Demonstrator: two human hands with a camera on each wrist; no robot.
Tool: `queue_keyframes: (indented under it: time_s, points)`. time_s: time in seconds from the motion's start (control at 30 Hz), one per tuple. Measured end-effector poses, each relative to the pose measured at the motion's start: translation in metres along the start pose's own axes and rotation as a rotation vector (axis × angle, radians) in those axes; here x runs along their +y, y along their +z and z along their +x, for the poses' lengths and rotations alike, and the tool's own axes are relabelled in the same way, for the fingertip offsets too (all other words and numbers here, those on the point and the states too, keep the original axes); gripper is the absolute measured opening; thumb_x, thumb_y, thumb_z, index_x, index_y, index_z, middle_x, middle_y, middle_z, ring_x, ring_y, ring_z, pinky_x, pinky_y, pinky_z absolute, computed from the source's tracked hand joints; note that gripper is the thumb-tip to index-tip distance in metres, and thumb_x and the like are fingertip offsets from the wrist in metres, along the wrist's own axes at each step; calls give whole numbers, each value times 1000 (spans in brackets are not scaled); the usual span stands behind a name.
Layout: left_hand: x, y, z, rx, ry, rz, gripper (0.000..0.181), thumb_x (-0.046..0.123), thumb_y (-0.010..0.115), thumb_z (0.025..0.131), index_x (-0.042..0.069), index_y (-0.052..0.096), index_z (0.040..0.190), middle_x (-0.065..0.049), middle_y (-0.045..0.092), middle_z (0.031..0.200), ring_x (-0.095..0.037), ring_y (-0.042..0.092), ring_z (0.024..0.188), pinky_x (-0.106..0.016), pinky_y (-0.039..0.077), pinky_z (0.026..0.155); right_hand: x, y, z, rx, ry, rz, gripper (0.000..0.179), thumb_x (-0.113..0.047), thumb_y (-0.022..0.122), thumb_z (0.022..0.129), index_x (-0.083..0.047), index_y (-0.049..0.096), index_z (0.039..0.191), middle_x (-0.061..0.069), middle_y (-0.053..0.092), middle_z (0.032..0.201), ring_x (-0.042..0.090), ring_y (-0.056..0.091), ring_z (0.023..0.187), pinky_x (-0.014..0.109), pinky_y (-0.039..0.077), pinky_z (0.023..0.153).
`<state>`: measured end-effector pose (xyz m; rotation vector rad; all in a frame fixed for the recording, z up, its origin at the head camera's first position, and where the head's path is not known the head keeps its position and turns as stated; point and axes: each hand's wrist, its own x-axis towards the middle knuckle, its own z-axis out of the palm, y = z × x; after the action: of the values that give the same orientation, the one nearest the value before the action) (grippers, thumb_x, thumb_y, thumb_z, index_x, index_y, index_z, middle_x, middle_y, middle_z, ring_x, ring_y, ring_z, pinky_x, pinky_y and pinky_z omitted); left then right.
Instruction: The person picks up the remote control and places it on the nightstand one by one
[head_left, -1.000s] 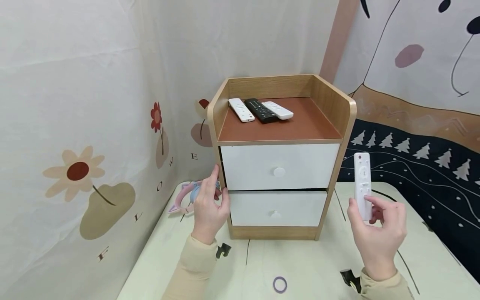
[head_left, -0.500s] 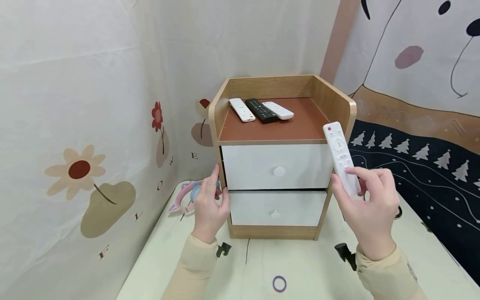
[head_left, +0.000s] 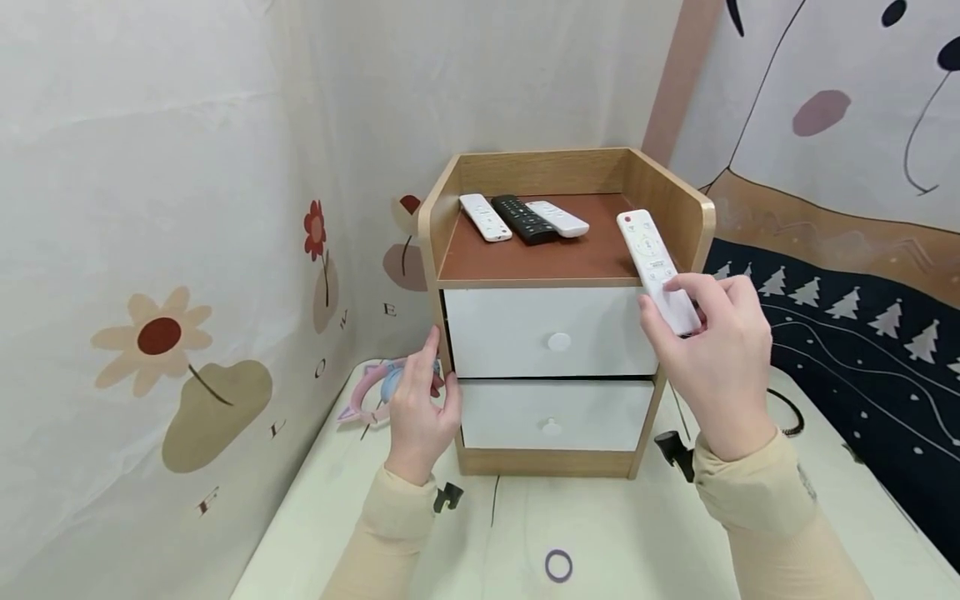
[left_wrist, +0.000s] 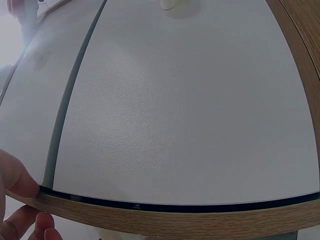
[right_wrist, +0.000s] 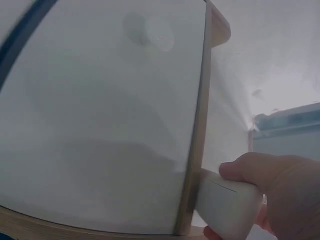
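Note:
My right hand (head_left: 716, 358) pinches a white remote control (head_left: 657, 271) by its lower end, in front of the right part of a wooden cabinet (head_left: 547, 464). The far end of this remote overlaps the brown top shelf (head_left: 517, 265) in the head view. Close up in the right wrist view, the remote's blank end (right_wrist: 227, 205) shows beside the cabinet's edge. My left hand (head_left: 420, 414) rests against the cabinet's left side, thumb (left_wrist: 20, 175) at the front edge and fingers on the outer side. On the shelf lie a white remote (head_left: 485, 218), a black remote (head_left: 522, 219) and another white remote (head_left: 558, 218).
Two white drawers with round knobs, an upper drawer (head_left: 510, 333) and a lower drawer (head_left: 502, 417), are closed. Pink and blue headphones (head_left: 363, 396) lie behind my left hand. A purple ring (head_left: 558, 566) lies on the pale table (head_left: 495, 558) in front. Raised wooden walls border the shelf.
My right hand has moved up and left with the white remote, from beside the cabinet to the shelf's front right. The remote now tilts left. My left hand has stayed in place.

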<state>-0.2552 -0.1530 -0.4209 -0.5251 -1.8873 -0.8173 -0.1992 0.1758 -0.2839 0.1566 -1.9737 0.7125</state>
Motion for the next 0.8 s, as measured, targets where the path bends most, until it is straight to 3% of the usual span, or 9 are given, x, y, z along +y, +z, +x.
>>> queue_keyframes:
  time_s: [0.17,0.3,0.47,0.8]
  points:
    - [1,1,1,3,2,-6,72,-1,68,97,6,48,165,-17,67,111,-22,58,73,-34,53,63,-10,-1,10,-52,-12,-42,32,-28,82,96,-4,77,116,26,59,104,38,59,90,40,46,67]
    - [0,3,0,18,18,-4,73,-3,68,95,6,48,165,-17,67,110,-21,58,72,-34,53,62,-16,-2,17,-87,-35,-81,32,-29,80,98,-4,77,117,26,59,104,41,58,89,48,47,68]
    - [-1,5,1,43,53,10,75,-5,68,93,4,48,165,-19,67,108,-23,59,71,-35,54,61,-22,-2,27,-125,-48,-129,30,-29,79,99,-4,76,115,26,59,102,42,56,85,50,46,69]
    - [0,4,1,56,53,8,77,-6,68,92,5,48,165,-18,66,108,-23,58,71,-34,53,61,-36,-3,53,-243,-121,-242,23,-26,74,101,-4,75,106,23,60,87,39,55,77,47,42,63]
